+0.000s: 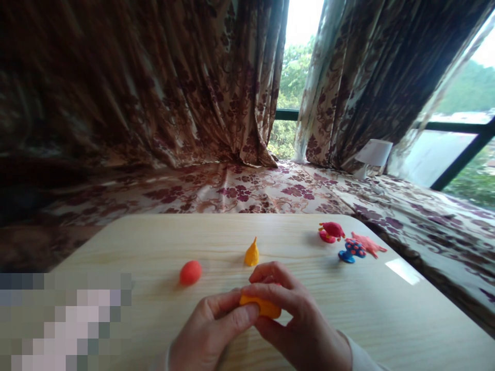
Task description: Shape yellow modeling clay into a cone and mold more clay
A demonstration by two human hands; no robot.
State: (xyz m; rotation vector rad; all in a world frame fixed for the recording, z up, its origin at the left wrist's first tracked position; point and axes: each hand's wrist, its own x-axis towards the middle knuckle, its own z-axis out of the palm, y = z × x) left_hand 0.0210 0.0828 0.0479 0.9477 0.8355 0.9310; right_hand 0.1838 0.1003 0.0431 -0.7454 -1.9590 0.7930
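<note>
Both hands meet low in the middle of the head view, around a lump of yellow-orange modelling clay (266, 307). My left hand (212, 324) pinches its left end between thumb and forefinger. Curled over the top and right side is my right hand (297, 309), its fingers closed on the same lump. A bit of pinkish red shows behind the right fingers; what it belongs to is hidden. Just beyond the hands stands a yellow pointed clay piece (252, 253), shaped like a drop. A red-orange clay ball (191, 272) lies to its left on the table.
At the wooden table's (154, 242) far right stand a crimson clay figure (331, 230), a blue mushroom-like piece with orange dots (352, 250) and a pink flat clay figure (369, 243). A white lamp (374, 153) stands farther back by the curtains (232, 77). A pixelated patch covers the lower left.
</note>
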